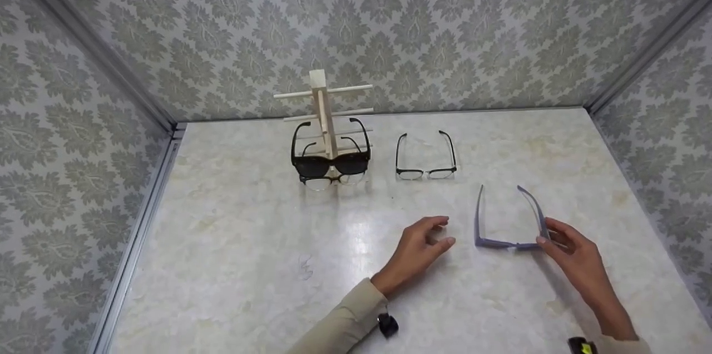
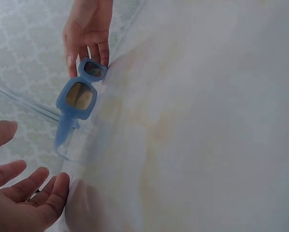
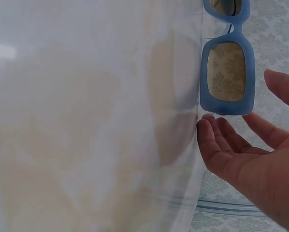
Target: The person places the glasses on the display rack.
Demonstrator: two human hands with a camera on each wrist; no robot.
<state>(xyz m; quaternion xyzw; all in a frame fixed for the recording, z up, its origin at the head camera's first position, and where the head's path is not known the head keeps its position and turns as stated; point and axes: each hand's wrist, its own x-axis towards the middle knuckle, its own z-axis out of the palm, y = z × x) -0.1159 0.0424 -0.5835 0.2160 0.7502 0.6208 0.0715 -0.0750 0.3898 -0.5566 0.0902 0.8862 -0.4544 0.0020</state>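
Note:
Blue-framed sunglasses rest on the table with both temples spread and pointing away from me. Their tinted lenses show in the right wrist view. At their right hinge is my right hand, its fingers beside the frame. In the right wrist view the thumb stands apart from the frame and the fingers are loosely bent by its end. My left hand is held to the left of the sunglasses, fingers relaxed, thumb apart, nothing in it. The left wrist view shows a gap between this hand and the blue frame.
Behind stands a wooden display rack with crossbars, bearing black sunglasses and clear-lens glasses below them. Dark-rimmed glasses lie unfolded to its right. Patterned walls border the marbled table at the back and sides.

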